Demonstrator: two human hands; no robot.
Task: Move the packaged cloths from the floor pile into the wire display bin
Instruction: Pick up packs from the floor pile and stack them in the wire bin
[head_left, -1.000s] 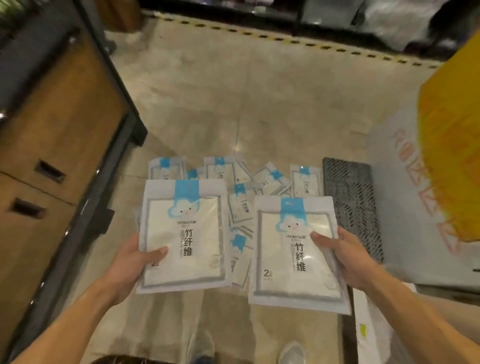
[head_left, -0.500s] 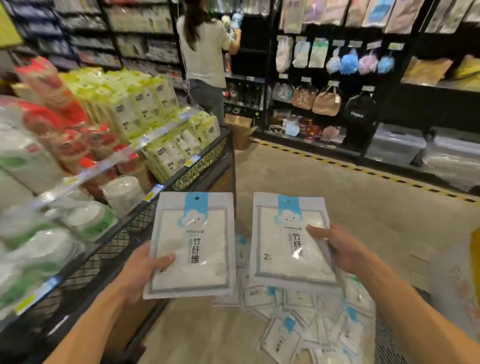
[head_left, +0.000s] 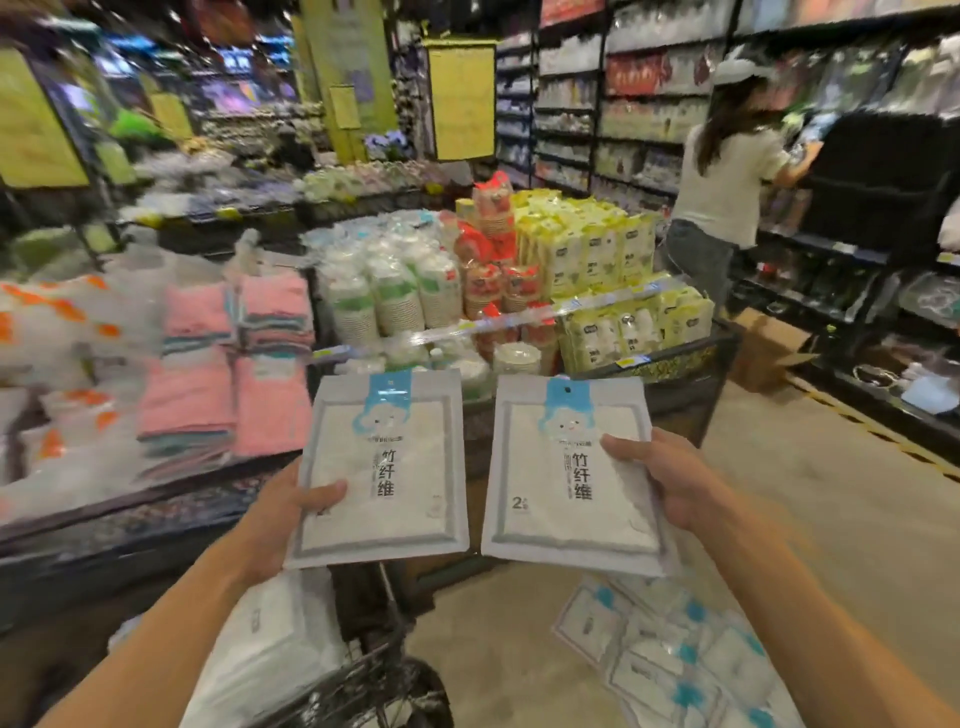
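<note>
My left hand (head_left: 283, 512) grips a white packaged cloth (head_left: 384, 467) with a blue cloud label by its left edge, thumb on the front. My right hand (head_left: 670, 480) grips a second, matching packaged cloth (head_left: 561, 467) by its right edge. Both packs are held flat, side by side at chest height. The floor pile of packaged cloths (head_left: 675, 649) lies at the lower right. A dark wire display bin (head_left: 363, 670) with a white pack (head_left: 270, 644) in it stands below my left hand.
Display tables ahead hold folded pink cloths (head_left: 234, 364), stacked paper cups (head_left: 395, 296) and yellow packs (head_left: 597, 260). A person (head_left: 727, 176) stands at the shelves on the right. A cardboard box (head_left: 763, 348) sits on the floor by the shelving. Tan floor lies to the right.
My view has swung up and to the left from the floor pile to the display tables. Both hands still hold their packs, now raised over the wire bin area.
</note>
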